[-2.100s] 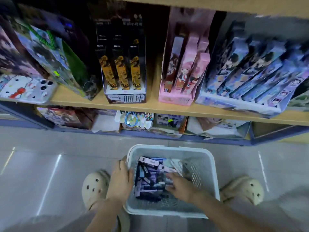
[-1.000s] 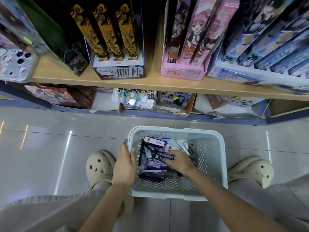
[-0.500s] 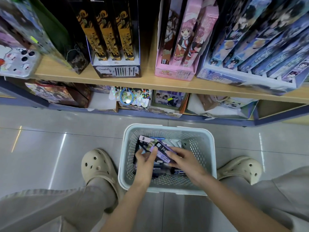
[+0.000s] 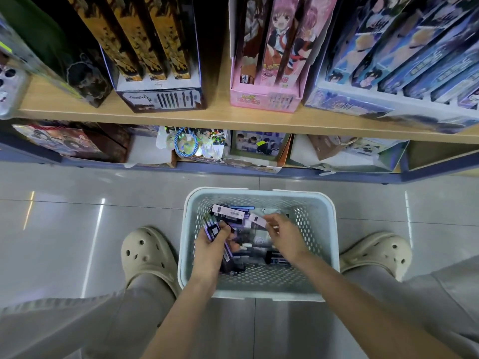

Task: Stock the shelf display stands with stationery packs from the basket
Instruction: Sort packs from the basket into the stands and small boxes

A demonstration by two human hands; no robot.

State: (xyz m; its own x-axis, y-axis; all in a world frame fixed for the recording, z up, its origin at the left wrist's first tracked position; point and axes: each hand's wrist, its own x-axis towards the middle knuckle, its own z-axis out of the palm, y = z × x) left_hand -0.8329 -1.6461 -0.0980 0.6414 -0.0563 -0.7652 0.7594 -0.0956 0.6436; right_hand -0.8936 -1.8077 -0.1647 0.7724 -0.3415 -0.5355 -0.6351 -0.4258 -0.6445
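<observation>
L hand [image 4: 210, 248]: in the basket [image 4: 259, 294], left side. Fingers wrapped round a bundle [image 4: 213, 230] of dark purple packs, thumb over the top. Narrow + full.
R hand [image 4: 285, 237]: also in the basket, right of centre. Thumb + fingertips pinch the white end of a single pack [image 4: 255, 221]; the rest of that pack lies on the pile.
Hands: apart, not touching each other, pile btw them.
Loose packs [image 4: 229, 215]: heaped criss-cross on the basket bottom. One w/ a white barcode label lies at the far side, just beyond both hands.
Basket: pale, perforated walls, standing on the floor tiles [image 4: 64, 229] btw my feet, near the shelving.
Feet: beige clogs. L clog [image 4: 146, 252] just beside the left wall, R clog [image 4: 375, 252] just beside the right wall.
Shelf board [image 4: 220, 117]: wood, above + beyond the basket.
Stands on shelf: black/gold stand [image 4: 158, 98] left, pink stand [image 4: 261, 99] mid, blue stand [image 4: 363, 107] right. Each holds tall packs on end, leaning back. Bare board btw black/gold + pink.
Lower shelf [image 4: 233, 172]: blue front edge, open boxes on it, and a blue cord loop [image 4: 185, 145] on a shiny card.
</observation>
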